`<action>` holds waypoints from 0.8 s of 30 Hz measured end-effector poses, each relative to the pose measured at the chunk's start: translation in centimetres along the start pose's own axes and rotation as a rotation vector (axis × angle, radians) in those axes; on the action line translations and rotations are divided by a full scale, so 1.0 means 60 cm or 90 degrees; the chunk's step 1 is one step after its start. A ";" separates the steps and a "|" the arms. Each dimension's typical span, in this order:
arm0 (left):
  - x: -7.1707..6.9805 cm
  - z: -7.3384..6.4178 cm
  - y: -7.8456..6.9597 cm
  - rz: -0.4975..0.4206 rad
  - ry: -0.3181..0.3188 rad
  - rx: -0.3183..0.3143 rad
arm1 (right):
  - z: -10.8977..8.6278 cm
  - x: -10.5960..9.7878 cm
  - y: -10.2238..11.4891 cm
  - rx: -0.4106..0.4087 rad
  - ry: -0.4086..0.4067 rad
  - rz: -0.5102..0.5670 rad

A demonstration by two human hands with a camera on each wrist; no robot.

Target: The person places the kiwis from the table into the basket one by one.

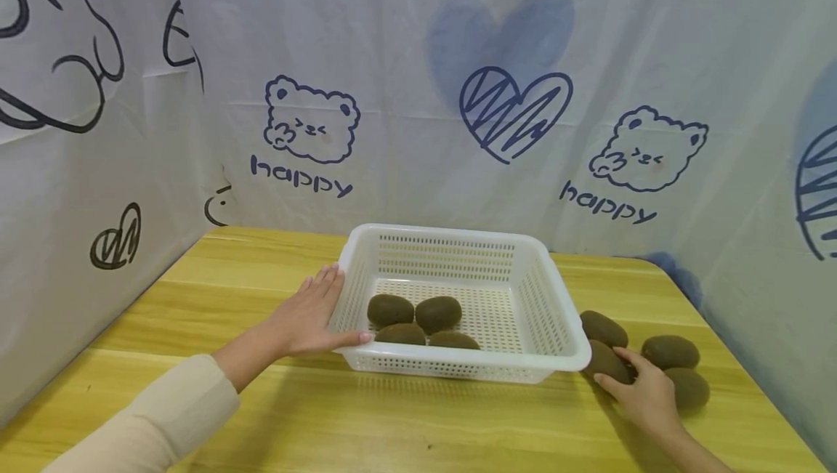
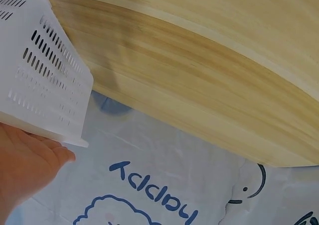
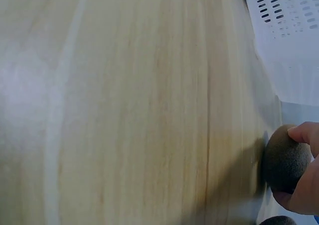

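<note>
A white perforated plastic basket (image 1: 523,358) stands on the table, with several brown kiwis (image 1: 438,313) grouped inside toward its front left. My left hand (image 1: 304,320) rests against the basket's left rim, fingers straight and thumb laid along the front edge. In the left wrist view that hand (image 2: 32,168) lies by the rim of the basket (image 2: 50,70). Just right of the basket, my right hand (image 1: 647,393) holds a kiwi (image 1: 604,361) between thumb and fingers. The right wrist view shows the thumb and fingers on this fuzzy kiwi (image 3: 286,160), close to the basket wall.
Three more kiwis lie around my right hand: one behind the held kiwi (image 1: 603,328), another to the right (image 1: 672,351), and a third beside the hand (image 1: 689,389). A printed white curtain (image 1: 405,131) hangs behind the wooden table (image 1: 392,429) and along both sides.
</note>
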State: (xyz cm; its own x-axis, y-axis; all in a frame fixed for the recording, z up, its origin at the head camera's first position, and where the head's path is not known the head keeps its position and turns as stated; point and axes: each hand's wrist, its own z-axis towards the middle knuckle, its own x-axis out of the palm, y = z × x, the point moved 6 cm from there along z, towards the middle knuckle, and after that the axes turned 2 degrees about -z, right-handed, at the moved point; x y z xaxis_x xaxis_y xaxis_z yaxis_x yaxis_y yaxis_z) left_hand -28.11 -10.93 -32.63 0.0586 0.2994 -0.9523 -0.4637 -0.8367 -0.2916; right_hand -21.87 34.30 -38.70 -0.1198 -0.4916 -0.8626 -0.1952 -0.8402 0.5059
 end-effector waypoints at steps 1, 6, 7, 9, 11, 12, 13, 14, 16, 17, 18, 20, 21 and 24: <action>0.000 0.000 0.000 0.000 0.000 0.000 | 0.000 0.000 -0.001 0.004 0.003 0.003; 0.001 -0.001 -0.001 -0.001 0.004 0.000 | 0.000 -0.008 -0.002 0.007 -0.008 0.016; 0.001 -0.001 -0.001 -0.002 0.005 -0.001 | 0.000 -0.010 -0.002 0.005 -0.015 0.017; 0.001 -0.001 -0.001 -0.005 0.006 -0.001 | 0.000 -0.014 -0.001 0.001 -0.030 0.018; 0.001 -0.002 -0.001 -0.008 0.006 0.000 | 0.000 -0.019 0.000 -0.004 -0.043 0.018; 0.001 -0.002 -0.002 -0.008 0.006 0.000 | 0.000 -0.022 0.000 -0.004 -0.046 0.019; 0.001 -0.002 -0.002 -0.009 0.006 0.000 | 0.000 -0.024 0.000 -0.005 -0.051 0.019; 0.001 -0.002 -0.002 -0.008 0.005 0.001 | 0.000 -0.027 0.001 -0.006 -0.054 0.020; 0.001 -0.002 -0.002 -0.008 0.005 0.002 | -0.001 -0.031 0.002 -0.004 -0.055 0.026; 0.001 -0.002 -0.002 -0.008 0.006 0.002 | -0.001 -0.033 0.003 -0.002 -0.055 0.030; 0.001 -0.002 -0.003 -0.008 0.005 0.002 | -0.001 -0.036 0.004 -0.002 -0.057 0.032; 0.001 -0.002 -0.002 -0.010 0.005 0.001 | 0.000 -0.042 0.007 0.001 -0.058 0.033; 0.001 -0.002 -0.002 -0.011 0.006 0.000 | 0.000 -0.045 0.009 0.002 -0.058 0.037; 0.000 -0.003 -0.002 -0.016 0.006 -0.003 | 0.003 -0.057 0.017 -0.002 -0.068 0.046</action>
State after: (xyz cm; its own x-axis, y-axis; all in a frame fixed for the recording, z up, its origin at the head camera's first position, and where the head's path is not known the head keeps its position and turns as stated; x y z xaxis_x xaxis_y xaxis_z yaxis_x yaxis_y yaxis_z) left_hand -27.90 -10.91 -32.63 0.0782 0.3165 -0.9454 -0.4571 -0.8313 -0.3162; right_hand -21.83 35.16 -35.25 -0.2365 -0.5237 -0.8184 -0.1800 -0.8041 0.5666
